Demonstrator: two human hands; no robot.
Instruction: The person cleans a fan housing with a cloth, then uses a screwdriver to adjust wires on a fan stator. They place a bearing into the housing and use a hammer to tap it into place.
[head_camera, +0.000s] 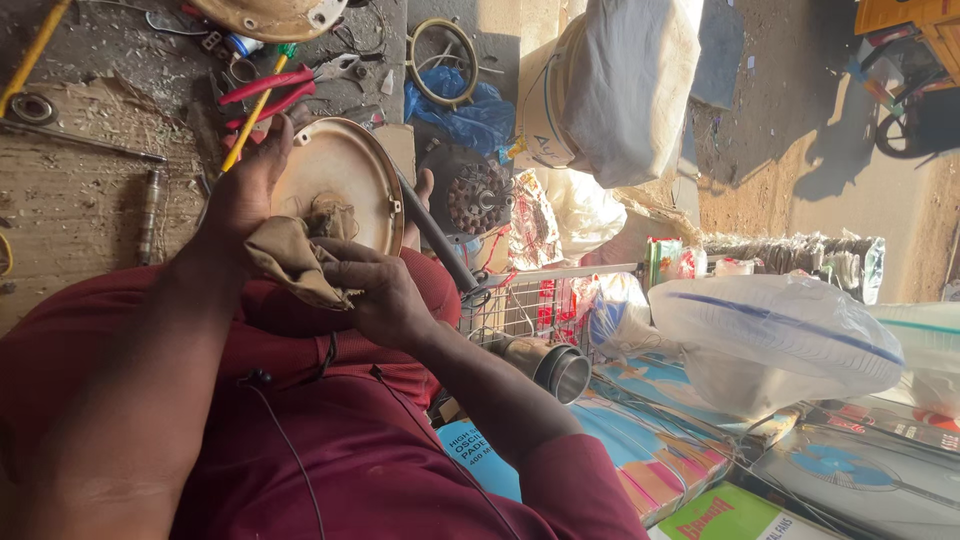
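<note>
Left hand (245, 195) clasping the rim of a cream cover (345, 180) held over the lap; right hand (375, 290) gripping a tan rag (290, 255) against it. Red pliers (285, 85) on the desk (70, 200) nearby.

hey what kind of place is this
Probably a small fan repair stall or workshop: red-handled pliers and loose parts lie on a dusty bench, a bare motor core sits nearby, and boxed fans are stacked.

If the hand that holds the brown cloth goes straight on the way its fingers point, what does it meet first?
Probably the round cream metal cover. The right hand grips the brown cloth, and its fingers point toward the cover's dished face, where the cloth already seems to touch. Depth is unclear. The left hand holds the cover's rim.
</note>
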